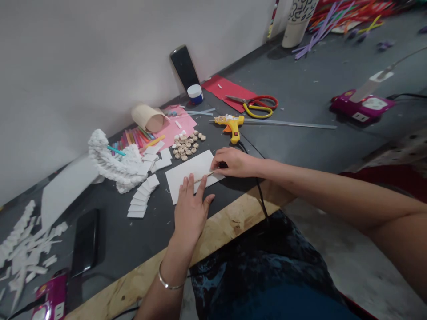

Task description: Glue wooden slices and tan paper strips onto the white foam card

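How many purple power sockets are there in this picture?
2: one purple socket at the picture's right, a second purple socket at the lower left, partly cut off by the picture's edge.

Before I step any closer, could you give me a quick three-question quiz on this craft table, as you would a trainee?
1. True or false: the left hand, its fingertips over the white sheet, belongs to the arm with the bracelet.
2. Which of these is nearest the right hand? A) the cup; B) the glue gun; C) the jar.
3. Fill in the colour: the scissors lie partly over a ___ piece of flat material.

Key: 1. True; 2. B; 3. red.
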Demonstrator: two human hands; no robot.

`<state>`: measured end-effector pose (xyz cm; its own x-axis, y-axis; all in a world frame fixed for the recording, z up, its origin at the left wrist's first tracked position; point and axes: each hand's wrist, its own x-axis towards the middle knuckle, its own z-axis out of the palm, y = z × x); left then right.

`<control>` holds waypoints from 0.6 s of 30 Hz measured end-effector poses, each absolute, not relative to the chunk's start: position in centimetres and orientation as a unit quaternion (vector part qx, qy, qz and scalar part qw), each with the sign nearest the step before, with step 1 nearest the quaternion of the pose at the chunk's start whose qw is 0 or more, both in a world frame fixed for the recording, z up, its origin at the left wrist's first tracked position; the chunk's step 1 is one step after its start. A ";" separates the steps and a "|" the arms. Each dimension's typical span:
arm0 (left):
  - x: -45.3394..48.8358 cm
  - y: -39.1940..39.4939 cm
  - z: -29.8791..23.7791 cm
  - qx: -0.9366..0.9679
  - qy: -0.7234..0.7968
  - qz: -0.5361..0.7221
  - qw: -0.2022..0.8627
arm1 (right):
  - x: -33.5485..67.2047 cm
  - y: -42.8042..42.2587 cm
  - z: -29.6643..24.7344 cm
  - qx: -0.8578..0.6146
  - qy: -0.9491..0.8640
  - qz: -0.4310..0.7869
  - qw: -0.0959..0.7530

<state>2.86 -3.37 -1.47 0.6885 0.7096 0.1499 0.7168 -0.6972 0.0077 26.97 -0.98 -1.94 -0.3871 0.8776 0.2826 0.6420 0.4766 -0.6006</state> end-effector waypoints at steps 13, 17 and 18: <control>3.3 -3.6 -1.2 -0.910 -0.412 -0.025 0.044 | 26.6 -1.2 -2.4 -0.413 -0.885 -0.041 0.211; 3.3 -3.6 -1.1 -0.911 -0.410 -0.032 0.045 | 26.6 -1.5 -1.6 -0.453 -0.861 0.025 0.231; 3.3 -3.6 -1.1 -0.911 -0.408 -0.033 0.044 | 26.4 -1.8 -1.3 -0.463 -0.853 0.038 0.238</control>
